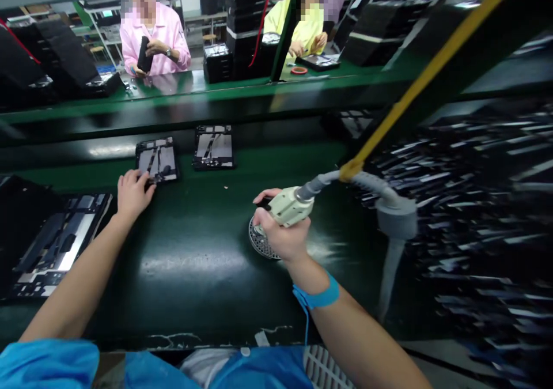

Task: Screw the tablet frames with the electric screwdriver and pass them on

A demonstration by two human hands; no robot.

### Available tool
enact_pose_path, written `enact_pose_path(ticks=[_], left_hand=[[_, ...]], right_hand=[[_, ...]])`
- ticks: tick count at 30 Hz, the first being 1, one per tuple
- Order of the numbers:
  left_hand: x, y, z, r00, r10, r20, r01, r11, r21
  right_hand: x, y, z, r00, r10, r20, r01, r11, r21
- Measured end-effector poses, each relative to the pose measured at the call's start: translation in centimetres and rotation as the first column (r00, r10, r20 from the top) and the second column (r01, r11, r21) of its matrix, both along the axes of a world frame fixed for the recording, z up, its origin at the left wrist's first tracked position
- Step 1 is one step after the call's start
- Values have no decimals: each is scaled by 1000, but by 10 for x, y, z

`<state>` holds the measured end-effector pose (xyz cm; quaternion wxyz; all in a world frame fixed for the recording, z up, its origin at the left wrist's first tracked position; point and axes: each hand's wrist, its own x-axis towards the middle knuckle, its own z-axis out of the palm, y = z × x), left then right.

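My right hand is wrapped round a pale green electric screwdriver, tilted with its head low over a round perforated metal dish. A grey cable leaves the screwdriver's back end. Whether the bit touches the dish is hidden by my fingers. My left hand lies with fingers spread at the near left corner of an opened tablet-like device, its inner parts facing up. A similar opened device lies to the right of it. A blue band circles my right wrist.
Stacked opened devices stand at my left. Blurred dense stacks fill the right side. A yellow strap slants down to the grey cable. Across the bench, one person in pink holds a dark block; another in yellow works over a device.
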<state>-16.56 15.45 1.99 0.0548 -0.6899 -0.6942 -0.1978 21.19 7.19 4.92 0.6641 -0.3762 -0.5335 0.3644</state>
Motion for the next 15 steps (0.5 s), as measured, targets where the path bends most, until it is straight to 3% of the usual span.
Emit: enact_pose_path(ticks=[3, 8, 12, 15], left_hand=[[11, 53, 8, 992, 75, 97, -74, 997, -16], [61, 115, 8, 975, 79, 209, -48, 988, -149], [97, 143, 13, 953, 130, 272, -66, 970, -233], [108, 150, 21, 947, 90, 308, -27, 978, -205]], right_hand=[[5, 0, -3, 999, 4, 40, -3, 1000, -23], [10, 3, -8, 996, -10, 89, 9, 1000, 13], [6, -1, -6, 991, -59, 119, 55, 998, 33], [3, -4, 0, 988, -61, 145, 67, 997, -33]])
